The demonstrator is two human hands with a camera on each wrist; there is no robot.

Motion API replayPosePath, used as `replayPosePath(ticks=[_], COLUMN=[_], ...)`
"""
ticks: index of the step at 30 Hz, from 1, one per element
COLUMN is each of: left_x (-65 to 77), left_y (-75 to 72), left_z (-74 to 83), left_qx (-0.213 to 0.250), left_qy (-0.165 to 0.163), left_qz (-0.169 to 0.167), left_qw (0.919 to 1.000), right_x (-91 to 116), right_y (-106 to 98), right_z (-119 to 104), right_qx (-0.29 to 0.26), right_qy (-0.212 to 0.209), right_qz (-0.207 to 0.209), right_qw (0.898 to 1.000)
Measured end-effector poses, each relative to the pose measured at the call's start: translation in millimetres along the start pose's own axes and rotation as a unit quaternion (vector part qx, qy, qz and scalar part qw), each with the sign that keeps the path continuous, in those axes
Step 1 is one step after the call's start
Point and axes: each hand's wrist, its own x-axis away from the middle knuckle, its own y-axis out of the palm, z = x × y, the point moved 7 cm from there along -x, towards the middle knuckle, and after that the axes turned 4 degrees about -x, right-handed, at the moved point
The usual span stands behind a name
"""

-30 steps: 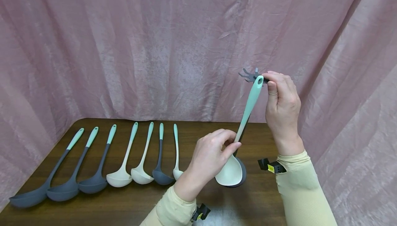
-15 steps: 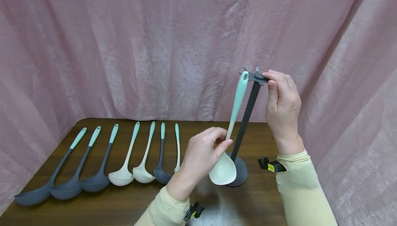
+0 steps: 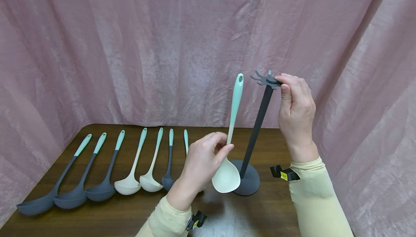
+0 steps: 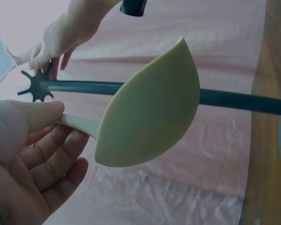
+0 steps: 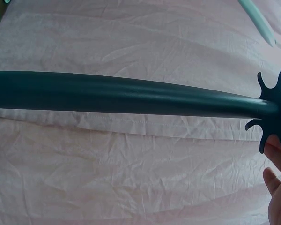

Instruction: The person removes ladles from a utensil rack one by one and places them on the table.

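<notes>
A cream ladle (image 3: 226, 178) with a mint handle is held up nearly upright, bowl low, in the head view. My left hand (image 3: 202, 159) pinches it by the shaft just above the bowl. Right of the ladle stands a dark utensil stand (image 3: 258, 128) with a round base and a crown of hooks. The hooks in view are bare. My right hand (image 3: 297, 112) grips the crown's right side between fingers and thumb. In the left wrist view, the ladle's bowl (image 4: 147, 108) overlaps the stand's post.
A row of ladles lies on the brown table (image 3: 269, 211): several dark ones, such as the leftmost ladle (image 3: 39, 205), and cream ones, such as the middle ladle (image 3: 127, 185). The rightmost is partly hidden behind my left hand. Pink curtains (image 3: 195, 49) hang behind and at both sides.
My left hand has moved left with the cream ladle, away from the stand, whose post and crown now show. The handle is more upright. My right hand stays at the crown.
</notes>
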Motion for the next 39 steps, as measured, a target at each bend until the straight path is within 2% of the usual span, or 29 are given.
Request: replayPosePath(ticks=[6,18,39], left_x=[2.3,3.2,8.0], left_y=[-1.4,-1.9,12.6], left_z=[-10.6,-29.1,-58.3], left_qx=[-0.015,-0.038,-0.077], left_qy=[-0.01,-0.059,-0.122], left_qz=[0.003,-0.003,-0.034], left_qw=[0.9998,0.9976,0.989], right_x=[1,1,1], right_y=[0,0,0], right_z=[0,0,0], right_qx=[0.002,0.001,0.003], right_qy=[0.0,0.0,0.0], right_qz=[0.001,0.005,0.002], right_qw=[1.0,1.0,1.0])
